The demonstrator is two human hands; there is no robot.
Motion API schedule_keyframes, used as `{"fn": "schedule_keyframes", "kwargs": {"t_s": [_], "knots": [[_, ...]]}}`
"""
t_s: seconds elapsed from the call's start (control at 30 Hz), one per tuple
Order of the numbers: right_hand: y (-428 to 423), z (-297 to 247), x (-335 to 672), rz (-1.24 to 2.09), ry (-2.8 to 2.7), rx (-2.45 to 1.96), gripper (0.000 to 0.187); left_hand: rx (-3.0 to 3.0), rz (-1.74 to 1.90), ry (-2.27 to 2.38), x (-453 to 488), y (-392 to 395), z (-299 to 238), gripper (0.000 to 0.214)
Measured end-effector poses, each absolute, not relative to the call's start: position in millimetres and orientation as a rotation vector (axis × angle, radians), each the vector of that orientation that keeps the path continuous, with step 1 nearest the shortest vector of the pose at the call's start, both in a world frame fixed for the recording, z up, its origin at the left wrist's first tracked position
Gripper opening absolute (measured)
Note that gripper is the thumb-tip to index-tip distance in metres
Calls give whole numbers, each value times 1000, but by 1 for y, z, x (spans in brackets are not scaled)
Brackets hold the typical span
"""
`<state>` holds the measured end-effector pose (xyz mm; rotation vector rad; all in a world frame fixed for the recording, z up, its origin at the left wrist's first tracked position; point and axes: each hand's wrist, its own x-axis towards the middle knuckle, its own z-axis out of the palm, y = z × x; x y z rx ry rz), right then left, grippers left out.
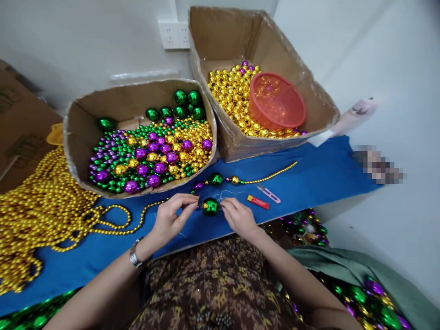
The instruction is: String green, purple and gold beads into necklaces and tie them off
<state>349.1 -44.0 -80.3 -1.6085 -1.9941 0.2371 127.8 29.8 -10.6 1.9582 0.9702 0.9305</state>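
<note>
Shirt (206, 286), pinch-tight fingers (229, 206) beside green bead (211, 207)

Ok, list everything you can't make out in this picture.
All in the head view:
- What the right fingers grip beside the green bead: hidden by the fingers themselves.
- The far side of the gold strands: cut off by the left edge.
- Lettering on the lighter: too small.
- The patch at right: blurred by pixelation.
- The right box's bottom: covered by gold beads and the basket.
</note>
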Motion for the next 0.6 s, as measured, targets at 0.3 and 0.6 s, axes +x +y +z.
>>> {"fn": "schedule_keyframes", "kwargs": {"t_s": [0.3, 0.6], "knots": [[-35, -32, 328, 355, -1903, -1312, 27, 2063, 1156, 789, 140, 26, 43, 12], [-40, 8, 338, 741, -1609, -1237, 26, 2160, 806, 554, 177, 15, -33, 34]]}}
